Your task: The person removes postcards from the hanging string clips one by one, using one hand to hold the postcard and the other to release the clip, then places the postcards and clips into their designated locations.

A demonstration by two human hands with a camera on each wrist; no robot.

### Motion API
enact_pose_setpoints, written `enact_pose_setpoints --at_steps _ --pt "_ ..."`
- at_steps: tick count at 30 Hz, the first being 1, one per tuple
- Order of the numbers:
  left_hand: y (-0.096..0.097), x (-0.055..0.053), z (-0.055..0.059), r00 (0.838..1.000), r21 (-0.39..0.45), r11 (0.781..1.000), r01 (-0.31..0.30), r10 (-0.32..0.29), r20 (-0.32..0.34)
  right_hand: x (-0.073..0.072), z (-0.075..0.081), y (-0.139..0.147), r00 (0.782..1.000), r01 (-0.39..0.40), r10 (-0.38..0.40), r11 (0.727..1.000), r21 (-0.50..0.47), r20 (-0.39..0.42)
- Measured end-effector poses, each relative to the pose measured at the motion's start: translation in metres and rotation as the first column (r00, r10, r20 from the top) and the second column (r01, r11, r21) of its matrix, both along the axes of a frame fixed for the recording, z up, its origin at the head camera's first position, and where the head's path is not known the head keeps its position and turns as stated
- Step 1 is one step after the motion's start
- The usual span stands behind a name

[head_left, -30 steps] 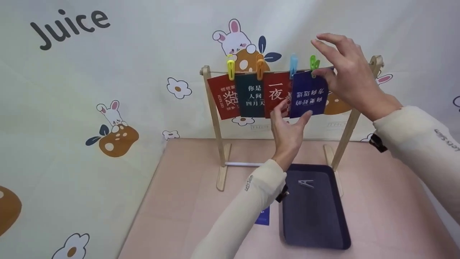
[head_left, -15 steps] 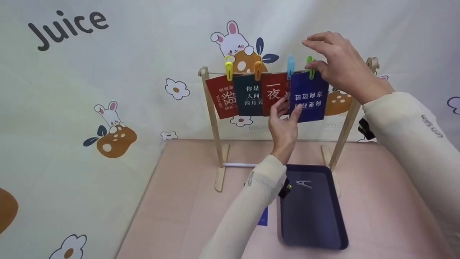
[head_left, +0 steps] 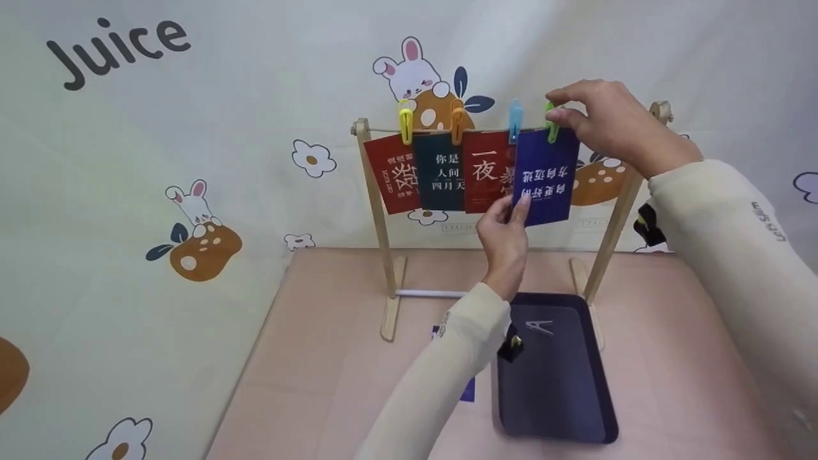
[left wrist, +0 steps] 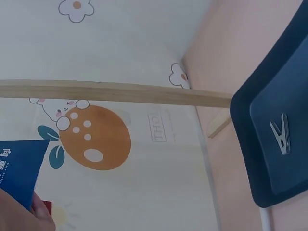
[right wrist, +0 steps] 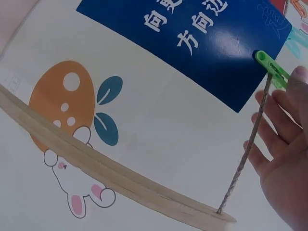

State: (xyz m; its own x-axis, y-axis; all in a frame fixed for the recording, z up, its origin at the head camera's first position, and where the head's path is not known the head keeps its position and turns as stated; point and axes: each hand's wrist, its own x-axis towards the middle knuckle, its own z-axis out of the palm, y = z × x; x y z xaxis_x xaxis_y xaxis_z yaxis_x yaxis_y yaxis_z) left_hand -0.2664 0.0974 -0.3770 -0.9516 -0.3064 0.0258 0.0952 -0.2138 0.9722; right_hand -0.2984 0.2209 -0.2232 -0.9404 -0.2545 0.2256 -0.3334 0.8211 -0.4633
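Observation:
A blue card (head_left: pixel 547 177) with white characters hangs at the right end of the row on the rope (right wrist: pixel 243 161), under a green clothespin (right wrist: pixel 272 67). My right hand (head_left: pixel 617 124) pinches the top of that clothespin between thumb and index finger. Its other fingers are partly hidden in the head view. My left hand (head_left: pixel 505 239) pinches the card's lower left edge, thumb in front and fingers behind. To the left hang a red card (head_left: pixel 489 172), a dark green card (head_left: pixel 441 172) and another red card (head_left: pixel 393 172). Blue (head_left: pixel 516 121), orange (head_left: pixel 457 124) and yellow (head_left: pixel 406 124) clothespins sit above them.
The wooden rack (head_left: pixel 377 223) stands on a pink tabletop (head_left: pixel 319 358) before a printed backdrop. A dark tray (head_left: pixel 556 390) with a pale clothespin (head_left: pixel 539 328) inside lies at its front right. Another blue card (head_left: pixel 468 390) lies partly under my left sleeve.
My right index finger has come down onto the green clothespin. My left thumb has moved onto the blue card's edge, and the card hangs slightly lower.

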Motion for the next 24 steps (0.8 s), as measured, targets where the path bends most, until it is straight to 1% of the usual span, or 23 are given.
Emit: enact_pose_setpoints --at_steps 2,5,9,12,15,19,24 --pt "0.0007 0.0015 -0.0003 1.000 0.035 0.999 0.006 -0.006 0.003 -0.0008 0.0005 0.0011 0.999 0.016 -0.015 1.000 -0.023 0.047" --pt "0.0020 0.0028 -0.0014 1.000 0.075 0.997 0.022 -0.022 0.005 -0.0006 0.0014 0.0020 0.997 0.036 -0.033 0.998 -0.045 0.063" --pt "0.0003 0.0023 -0.0020 0.999 0.100 0.995 0.024 -0.027 0.023 -0.0002 0.0026 0.0000 0.998 0.040 -0.037 0.997 -0.070 0.043" --pt "-0.0023 0.0021 -0.0024 0.999 0.092 0.995 0.021 -0.024 0.030 0.0012 0.0034 -0.0019 0.998 0.053 -0.051 0.995 -0.085 0.024" --pt "-0.0051 0.0021 -0.0026 1.000 0.088 0.996 0.021 -0.023 0.018 0.0023 0.0040 -0.0043 0.998 0.068 -0.068 0.993 -0.098 -0.003" --pt "-0.0070 0.0033 -0.0022 1.000 0.098 0.995 0.031 -0.031 -0.004 0.0031 0.0037 -0.0059 0.996 0.056 -0.063 0.992 -0.114 -0.059" --pt "-0.0053 0.0051 -0.0013 0.999 0.086 0.996 0.040 -0.041 0.013 0.0039 0.0032 -0.0058 0.994 0.048 -0.059 0.991 -0.122 -0.094"
